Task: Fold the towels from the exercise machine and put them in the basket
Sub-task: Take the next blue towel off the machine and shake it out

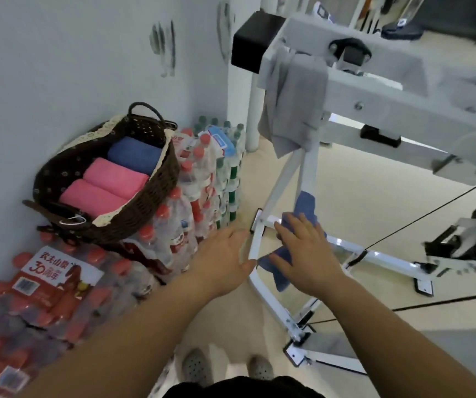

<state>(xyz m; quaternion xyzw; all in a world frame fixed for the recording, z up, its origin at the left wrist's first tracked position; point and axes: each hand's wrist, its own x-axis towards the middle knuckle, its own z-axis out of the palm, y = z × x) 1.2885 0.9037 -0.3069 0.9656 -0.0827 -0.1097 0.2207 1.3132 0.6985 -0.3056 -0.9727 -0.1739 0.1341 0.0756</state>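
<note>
1. While the left hand [222, 254] reaches forward with straight, relaxed fingers and holds nothing, its thumb tip sits just beside a low white bar [255, 245] of the machine [374, 84].
2. The right hand [305, 254] lies on a blue towel [305, 205], fingers spread wide and fairly straight over the cloth (no clear pinch shows).
3. That blue towel hangs over the low frame of the machine, near the floor [346, 191]. Part of it sticks up above the fingers and part droops below the palm.
4. A grey towel [294, 104] is draped higher up, over the machine's upper beam, with its corner hanging down to the slanted legs.
5. The basket [133, 214], dark wicker with a pale lace trim, stands to the left against the wall [59, 67], on top of stacked bottle packs [179, 225].
6. Inside it lie three rolled towels side by side: two pink towels [113, 176] nearer the camera and a rolled blue one [133, 153] behind them.
7. At the bottom edge, the person's two pale shoes [196, 366] stand on the floor, between the bottle packs and the machine's base.
</note>
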